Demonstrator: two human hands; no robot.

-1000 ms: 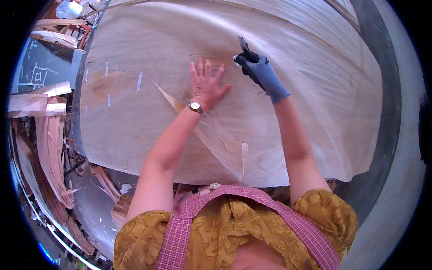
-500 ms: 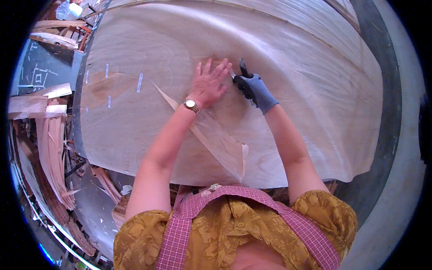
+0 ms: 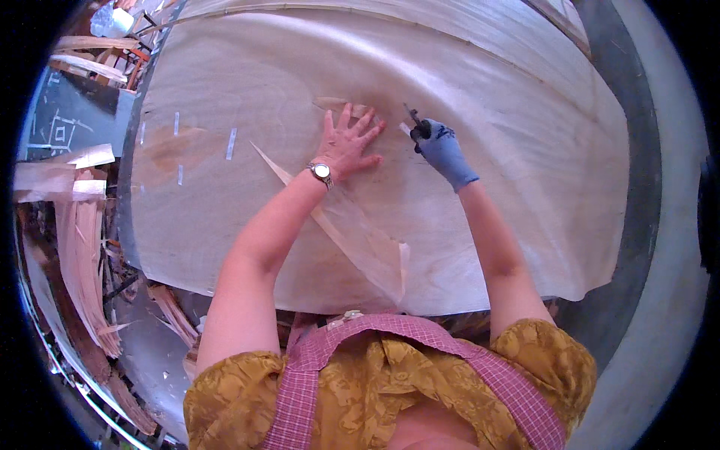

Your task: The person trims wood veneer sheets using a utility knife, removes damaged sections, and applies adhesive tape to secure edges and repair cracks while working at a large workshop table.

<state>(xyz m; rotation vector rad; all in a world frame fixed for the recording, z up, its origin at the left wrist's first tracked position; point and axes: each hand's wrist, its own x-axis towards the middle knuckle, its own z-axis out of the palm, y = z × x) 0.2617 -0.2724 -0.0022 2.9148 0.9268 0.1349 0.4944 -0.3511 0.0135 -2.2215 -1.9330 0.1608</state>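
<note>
A large pale wood veneer sheet (image 3: 247, 217) spreads before me, with wavy folds toward its far right. My left hand (image 3: 349, 142), bare and with a watch at the wrist, lies flat on it, fingers spread. Just beyond those fingertips is a lighter, pointed patch of veneer (image 3: 330, 102). My right hand (image 3: 442, 150), in a blue-grey glove with dark fingers, is closed around a slim dark tool (image 3: 412, 114); its exact kind is unclear. A small whitish piece (image 3: 405, 129) shows beside the tool. Under my left wrist, a long pointed veneer scrap (image 3: 360, 240) lies across the sheet.
Several short pale tape strips (image 3: 232, 144) stick to the sheet's left part, around a browner area. Split veneer strips (image 3: 79, 255) pile up at the left, below a blue-grey panel (image 3: 75, 124). A thin rod (image 3: 420, 16) crosses the sheet's far side.
My right hand has drawn back to the right, away from the left hand, with the tool. The left fingers are spread wider, and the light patch beyond them shows more.
</note>
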